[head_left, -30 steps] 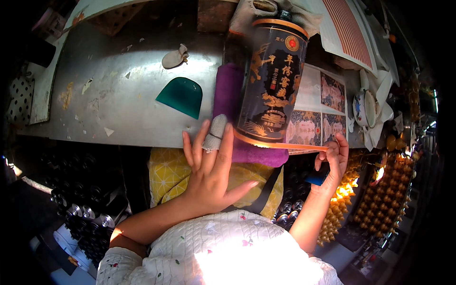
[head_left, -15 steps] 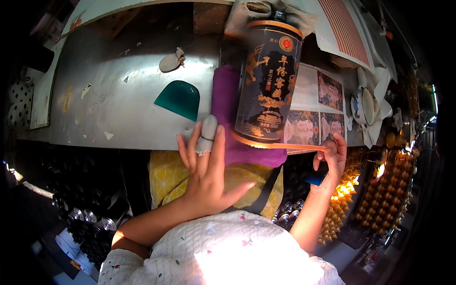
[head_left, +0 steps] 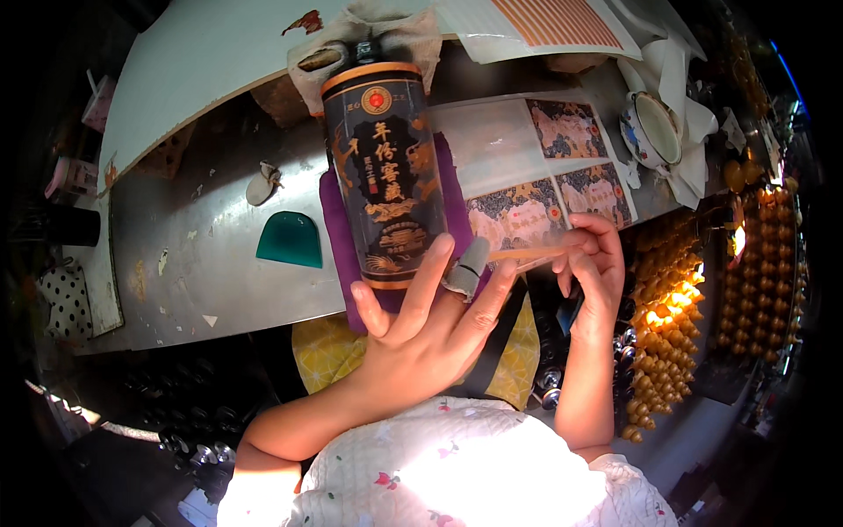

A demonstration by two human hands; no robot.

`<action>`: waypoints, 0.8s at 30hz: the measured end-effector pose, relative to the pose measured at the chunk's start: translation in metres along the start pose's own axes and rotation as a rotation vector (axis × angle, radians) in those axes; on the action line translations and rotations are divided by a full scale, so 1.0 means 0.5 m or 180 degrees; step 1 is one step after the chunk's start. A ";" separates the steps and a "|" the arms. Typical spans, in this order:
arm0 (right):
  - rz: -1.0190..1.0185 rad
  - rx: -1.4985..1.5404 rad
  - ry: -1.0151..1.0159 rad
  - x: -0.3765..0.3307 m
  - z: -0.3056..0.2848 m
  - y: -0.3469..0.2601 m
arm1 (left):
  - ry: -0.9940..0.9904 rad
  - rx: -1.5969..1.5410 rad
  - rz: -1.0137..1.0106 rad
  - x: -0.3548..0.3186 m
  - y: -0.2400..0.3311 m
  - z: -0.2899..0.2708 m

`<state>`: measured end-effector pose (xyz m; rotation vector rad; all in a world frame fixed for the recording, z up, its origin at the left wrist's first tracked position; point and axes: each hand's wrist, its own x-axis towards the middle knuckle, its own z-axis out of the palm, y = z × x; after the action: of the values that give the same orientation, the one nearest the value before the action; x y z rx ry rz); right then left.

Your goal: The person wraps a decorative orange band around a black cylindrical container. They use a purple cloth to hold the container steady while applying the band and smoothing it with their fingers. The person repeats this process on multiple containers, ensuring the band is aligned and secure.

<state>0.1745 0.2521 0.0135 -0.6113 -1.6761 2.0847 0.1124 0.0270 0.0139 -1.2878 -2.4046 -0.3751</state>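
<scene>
By black bottle (head_left: pixel 392 180) | left hand (head_left: pixel 423 327): grip spread wide | right hand (head_left: pixel 594 274): pinching orange strip (head_left: pixel 529 254)

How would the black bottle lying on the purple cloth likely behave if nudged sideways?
The black bottle would probably tend to roll, since it lies on its side and its body looks rounded. The soft-looking purple cloth beneath may slow that. Its smooth-looking surface suggests it could be somewhat slippery to grip.
</scene>
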 end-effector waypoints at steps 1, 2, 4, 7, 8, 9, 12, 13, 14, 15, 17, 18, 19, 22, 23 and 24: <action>0.0003 -0.0132 -0.0068 0.001 0.006 0.004 | 0.0166 0.0067 0.0098 0.011 -0.004 0.002; 0.0007 -0.0265 -0.0141 0.004 0.014 0.006 | 0.0417 0.0038 0.0039 0.030 -0.010 0.005; -0.0003 -0.0255 -0.0235 0.005 0.021 0.018 | 0.0426 0.0156 -0.0135 0.066 -0.038 -0.002; -0.0127 -0.0167 -0.0305 0.013 0.026 0.038 | -0.0038 0.0508 -0.0553 0.081 -0.093 -0.039; -0.0140 -0.0099 -0.0347 0.016 0.030 0.035 | 0.0027 0.0578 -0.0536 0.069 -0.102 -0.041; -0.0140 -0.0026 -0.0418 0.018 0.040 0.029 | 0.0180 0.0648 -0.0580 0.058 -0.112 -0.038; 0.0040 0.0140 -0.0626 0.013 0.061 0.016 | 0.0092 0.0317 -0.0834 0.010 -0.155 -0.027; 0.0125 0.0171 -0.0691 0.010 0.067 0.013 | 0.0128 0.0070 -0.0847 -0.001 -0.168 -0.016; 0.0124 0.0118 -0.0726 0.008 0.074 0.013 | 0.0164 -0.0178 -0.0859 -0.010 -0.181 -0.003; 0.0126 0.0072 -0.0797 0.010 0.082 0.015 | 0.0203 -0.0416 -0.0885 -0.018 -0.190 0.009; 0.0147 0.0006 -0.0866 0.010 0.096 0.018 | 0.0294 -0.0938 -0.0913 -0.025 -0.202 0.035; 0.0162 -0.0013 -0.0866 0.010 0.102 0.021 | 0.0229 -0.1076 -0.0913 -0.027 -0.204 0.040; 0.0176 -0.0031 -0.0864 0.009 0.106 0.023 | 0.0161 -0.1210 -0.0914 -0.030 -0.206 0.044; 0.0108 -0.0078 -0.0874 0.009 0.113 0.028 | -0.0274 -0.1200 -0.1039 -0.041 -0.200 0.037; 0.0178 -0.0057 -0.0899 0.007 0.112 0.033 | -0.0339 -0.1209 -0.1179 -0.040 -0.183 0.025; 0.0242 -0.0037 -0.0935 0.005 0.111 0.037 | -0.0395 -0.1212 -0.1325 -0.045 -0.165 0.016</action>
<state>0.1407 0.2052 0.0055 -0.3915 -1.8471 2.3121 0.0531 -0.0309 -0.0079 -0.9577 -2.8012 -0.9330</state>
